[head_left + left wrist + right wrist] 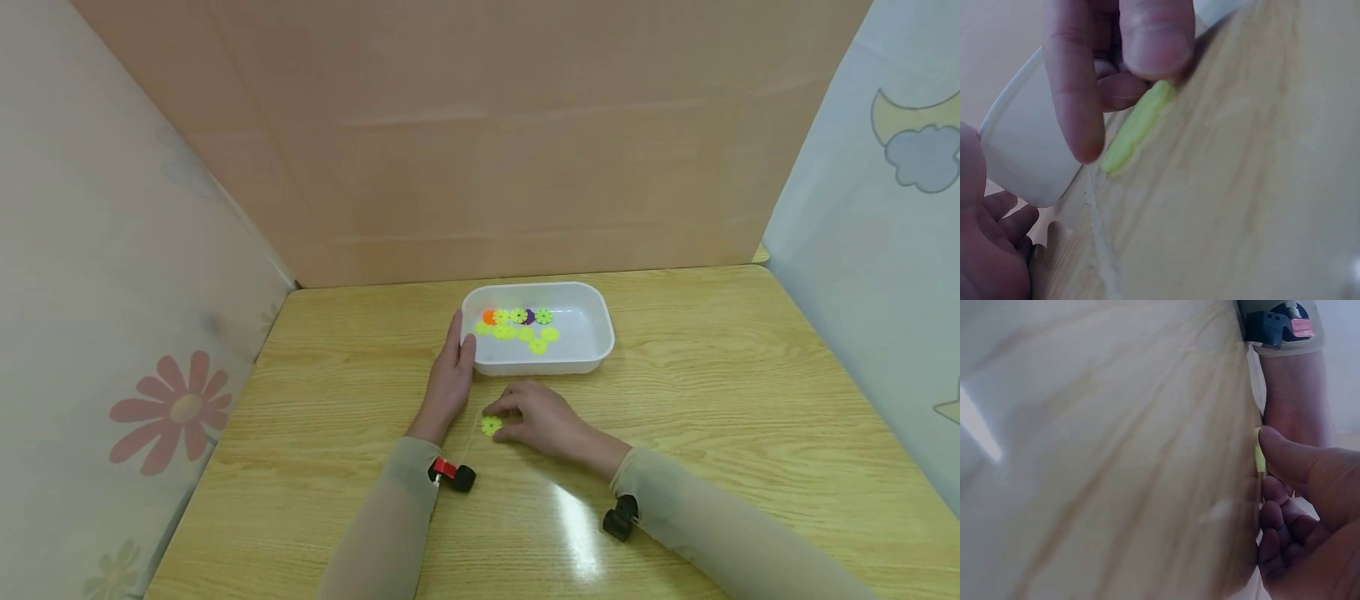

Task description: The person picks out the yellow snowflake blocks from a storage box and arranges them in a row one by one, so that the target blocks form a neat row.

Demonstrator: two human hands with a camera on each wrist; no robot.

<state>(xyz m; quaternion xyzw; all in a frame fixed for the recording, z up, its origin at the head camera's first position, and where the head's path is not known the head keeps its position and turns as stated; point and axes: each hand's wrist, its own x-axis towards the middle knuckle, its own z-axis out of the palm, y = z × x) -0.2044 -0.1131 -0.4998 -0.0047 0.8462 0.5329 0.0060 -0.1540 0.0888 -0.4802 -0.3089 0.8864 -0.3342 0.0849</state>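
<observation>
My right hand [542,418] is low over the table, with thumb and index finger at opposite edges of a yellow-green snowflake disc [491,426], a flat notched plastic piece. In the left wrist view the disc [1138,128] lies close to the wood, between those fingertips. The thumb of the right hand [1316,506] meets its edge in the right wrist view. My left hand [450,383] rests against the left end of a white tray [585,364], fingers extended along the outer wall and thumb by the front corner. Part of the left hand [991,244] shows beside the tray.
Inside the tray lie several yellow-green snowflake discs [538,345], an orange one [489,317] and a purple one [529,317]. A thin pale strip [471,437] runs toward the left wrist. The wooden table [720,400] meets a peach back panel [480,167].
</observation>
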